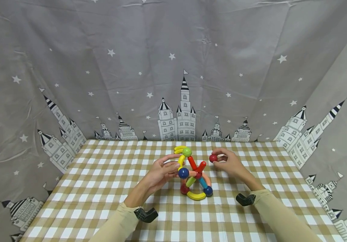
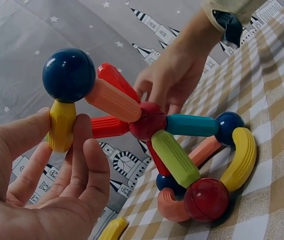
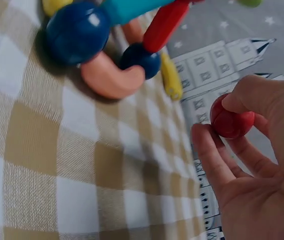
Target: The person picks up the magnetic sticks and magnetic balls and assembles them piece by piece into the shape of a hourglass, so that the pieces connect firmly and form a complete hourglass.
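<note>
A structure of coloured magnetic rods and balls stands on the checked cloth, with a red ball at its hub. My left hand pinches a curved yellow rod between thumb and fingers, on the structure's left side. That rod joins a dark blue ball and a green ball. To the right of the structure, my right hand holds a loose red ball between thumb and fingertips. At the structure's base, a curved yellow rod links a red ball and a blue ball.
A loose curved yellow rod lies on the cloth behind the structure. The brown and white checked tablecloth runs back to a grey curtain printed with castles and stars.
</note>
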### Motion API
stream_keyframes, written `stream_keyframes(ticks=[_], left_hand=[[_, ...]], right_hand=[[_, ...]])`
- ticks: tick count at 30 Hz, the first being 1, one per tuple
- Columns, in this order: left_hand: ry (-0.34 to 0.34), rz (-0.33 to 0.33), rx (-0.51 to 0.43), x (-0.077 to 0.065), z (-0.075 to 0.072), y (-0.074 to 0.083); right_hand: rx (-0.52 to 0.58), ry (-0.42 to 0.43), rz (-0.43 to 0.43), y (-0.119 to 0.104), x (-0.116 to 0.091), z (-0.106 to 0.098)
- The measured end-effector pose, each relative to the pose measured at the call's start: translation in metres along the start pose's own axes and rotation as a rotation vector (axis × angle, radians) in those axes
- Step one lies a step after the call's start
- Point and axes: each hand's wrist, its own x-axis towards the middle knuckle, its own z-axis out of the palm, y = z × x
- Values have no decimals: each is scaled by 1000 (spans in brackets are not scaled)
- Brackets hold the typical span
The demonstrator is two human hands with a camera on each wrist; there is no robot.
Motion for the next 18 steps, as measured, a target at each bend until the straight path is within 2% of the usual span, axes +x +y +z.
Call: stream_keyframes(ticks=[7, 15, 18], left_hand=[[-9, 4, -4, -1, 1, 1], [-2, -1, 3, -1, 1, 2], [-3, -2, 4, -1, 1, 2]], right_hand=[[102, -15, -149, -18, -15, -11], [71, -15, -181, -39, -28, -18], [80, -21, -219, -48, -31, -18]])
